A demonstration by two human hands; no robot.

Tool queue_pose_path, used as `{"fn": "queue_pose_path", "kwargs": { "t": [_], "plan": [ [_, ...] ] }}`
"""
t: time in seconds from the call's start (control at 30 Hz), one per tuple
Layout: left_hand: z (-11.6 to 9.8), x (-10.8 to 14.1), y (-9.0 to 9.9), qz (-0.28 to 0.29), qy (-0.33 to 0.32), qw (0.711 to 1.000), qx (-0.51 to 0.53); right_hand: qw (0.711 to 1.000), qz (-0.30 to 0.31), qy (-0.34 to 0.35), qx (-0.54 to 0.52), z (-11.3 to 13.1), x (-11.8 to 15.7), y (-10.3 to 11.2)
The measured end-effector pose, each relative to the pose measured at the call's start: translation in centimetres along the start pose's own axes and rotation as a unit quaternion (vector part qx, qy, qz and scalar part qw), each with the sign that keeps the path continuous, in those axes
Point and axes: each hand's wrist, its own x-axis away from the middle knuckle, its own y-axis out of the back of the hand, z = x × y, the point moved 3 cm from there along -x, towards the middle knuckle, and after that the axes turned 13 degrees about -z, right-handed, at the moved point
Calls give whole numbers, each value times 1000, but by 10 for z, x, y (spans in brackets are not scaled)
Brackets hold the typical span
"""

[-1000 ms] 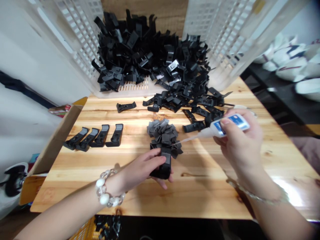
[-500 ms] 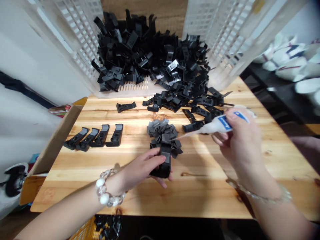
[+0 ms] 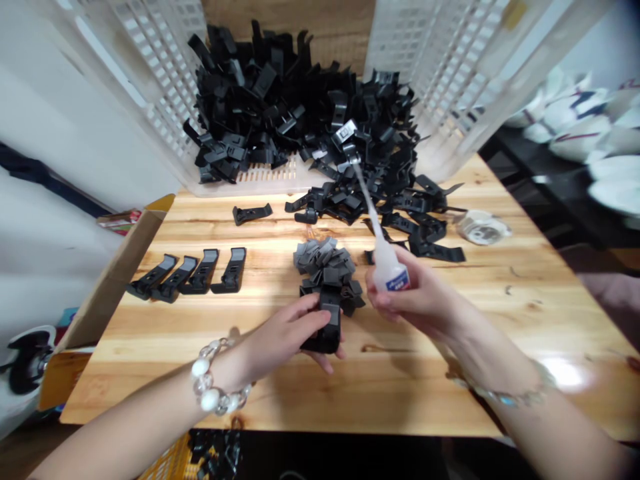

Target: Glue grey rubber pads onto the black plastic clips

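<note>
My left hand (image 3: 295, 327) grips a black plastic clip (image 3: 329, 333) low over the table, thumb on top and fingers beneath. Just beyond it lies a heap of small grey pads (image 3: 327, 263). My right hand (image 3: 410, 290) is wrapped round a white glue bottle (image 3: 385, 260) with a blue label. The bottle's long thin nozzle points up and away, its tip in front of the loose black clips (image 3: 345, 197). To the left, several black clips (image 3: 203, 272) with grey pads at their upper ends lie in a row.
A white plastic basket (image 3: 170, 167) full of black clips stands at the back of the wooden table (image 3: 400, 400). One clip (image 3: 253, 213) lies apart in front of it. A clear round tape roll (image 3: 484, 227) is at the right. A cardboard box (image 3: 107, 280) stands along the left edge.
My right hand has moved left and turned the glue bottle from pointing left at the clip to pointing upward. The tape roll now shows fully. My left hand has hardly moved.
</note>
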Motion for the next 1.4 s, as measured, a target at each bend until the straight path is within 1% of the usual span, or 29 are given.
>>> {"fn": "queue_pose_path", "kwargs": {
  "t": [0.1,0.2,0.27,0.4,0.47,0.57,0.63,0.7,0.77,0.87,0.9,0.97,1.1,1.4],
  "plan": [
    [0,0,-1,2,-9,1000,-10,997,22,6,78,-11,5,-8],
    [1,-1,-1,9,-18,1000,-18,984,5,14,176,-17,12,-14],
    [3,-1,-1,13,-25,999,-23,978,-17,21,205,-17,16,-16],
    [6,-1,-2,14,-30,999,-36,971,-39,58,228,-14,17,-18],
    [7,-2,-2,19,-30,999,-35,964,-28,81,253,-13,15,-18],
    [9,-3,-3,31,-30,999,-34,951,4,109,290,-14,16,-19],
    [9,-3,-3,34,-27,998,-36,948,18,107,299,-15,17,-19],
    [10,-3,-3,33,-20,999,-35,952,18,91,291,-14,17,-19],
    [11,-3,-3,29,-16,999,-34,954,-4,99,283,-11,16,-17],
    [12,-2,-3,31,-12,999,-42,948,-50,153,276,-4,13,-13],
    [12,-2,-2,33,-11,998,-46,948,-58,157,272,-3,11,-12],
    [13,-2,-2,34,-9,998,-53,953,-57,134,265,-5,10,-11],
    [14,-3,-1,38,-12,998,-57,962,-34,75,260,-9,10,-11],
    [15,-4,-2,53,-18,995,-79,964,-6,46,260,-8,10,-13]
  ]
}}
